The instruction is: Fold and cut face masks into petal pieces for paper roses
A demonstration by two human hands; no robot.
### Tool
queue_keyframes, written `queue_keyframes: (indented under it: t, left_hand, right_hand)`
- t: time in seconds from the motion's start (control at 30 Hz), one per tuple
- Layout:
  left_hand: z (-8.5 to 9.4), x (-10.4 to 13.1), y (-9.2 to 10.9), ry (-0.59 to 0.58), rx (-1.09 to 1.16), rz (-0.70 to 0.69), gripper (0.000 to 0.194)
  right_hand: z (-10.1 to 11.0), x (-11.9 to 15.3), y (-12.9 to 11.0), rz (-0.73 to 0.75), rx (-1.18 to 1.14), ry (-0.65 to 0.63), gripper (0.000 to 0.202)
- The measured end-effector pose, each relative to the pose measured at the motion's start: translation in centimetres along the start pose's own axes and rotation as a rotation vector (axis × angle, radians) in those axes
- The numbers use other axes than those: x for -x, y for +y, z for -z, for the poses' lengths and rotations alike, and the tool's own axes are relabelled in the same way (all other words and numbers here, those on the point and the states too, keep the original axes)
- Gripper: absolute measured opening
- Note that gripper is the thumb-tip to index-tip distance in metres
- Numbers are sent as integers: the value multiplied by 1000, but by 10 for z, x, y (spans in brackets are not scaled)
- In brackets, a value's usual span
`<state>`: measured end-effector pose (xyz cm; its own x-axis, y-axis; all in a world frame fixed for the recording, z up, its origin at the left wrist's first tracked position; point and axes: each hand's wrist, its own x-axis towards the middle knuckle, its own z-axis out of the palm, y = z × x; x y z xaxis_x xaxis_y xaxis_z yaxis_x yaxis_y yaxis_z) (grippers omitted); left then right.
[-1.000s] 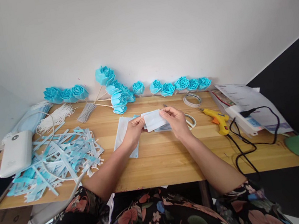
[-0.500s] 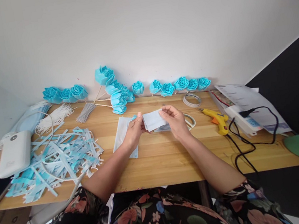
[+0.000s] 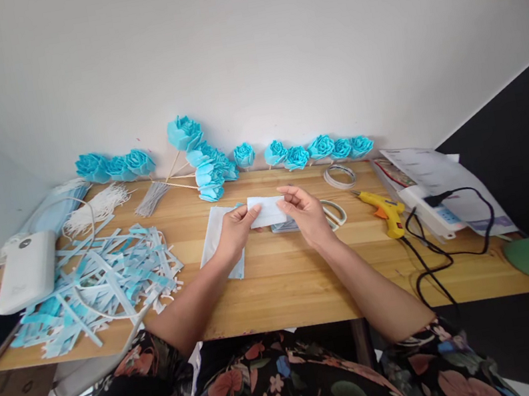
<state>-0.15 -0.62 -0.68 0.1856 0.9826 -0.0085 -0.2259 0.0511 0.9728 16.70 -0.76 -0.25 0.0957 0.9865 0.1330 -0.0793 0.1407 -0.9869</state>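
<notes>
Between both hands, above the middle of the table, is a small pale rectangle of mask fabric [image 3: 267,211]. My left hand [image 3: 237,231] pinches its left edge, thumb on top. My right hand [image 3: 309,216] grips the right edge between thumb and fingers. Below the rectangle, partly covered, lie some bluish-grey flat pieces [image 3: 285,227]. A pale flat mask sheet [image 3: 210,234] lies partly under my left hand. Just right of my right hand, white scissor handles [image 3: 337,213] show; the blades are hidden.
Blue fabric flowers [image 3: 321,147] line the wall, several on sticks. Cut strips [image 3: 105,278] heap at left beside a white power bank [image 3: 26,271], white ear loops [image 3: 96,209] and grey wires [image 3: 152,198]. At right are a tape roll [image 3: 339,176], yellow glue gun [image 3: 384,210] and power strip [image 3: 432,214].
The fabric rectangle has shifted slightly left and now lies flatter toward me. My left thumb has moved from pointing up to lying over its left edge.
</notes>
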Motion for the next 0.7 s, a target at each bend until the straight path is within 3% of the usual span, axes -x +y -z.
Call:
queue_keyframes:
  t: [0.17,0.33,0.7]
  left_hand:
    - [0,1,3,37,-5,-4,45]
    - [2,0,2,3,-93,-6,44]
    - [2,1,3,22,-167,-24,41]
  right_hand:
    - [3,0,2,16,47,-55,41]
    - [4,1,-2,-43,45,-109,37]
    - [6,-1,5,-26,143,-133,29]
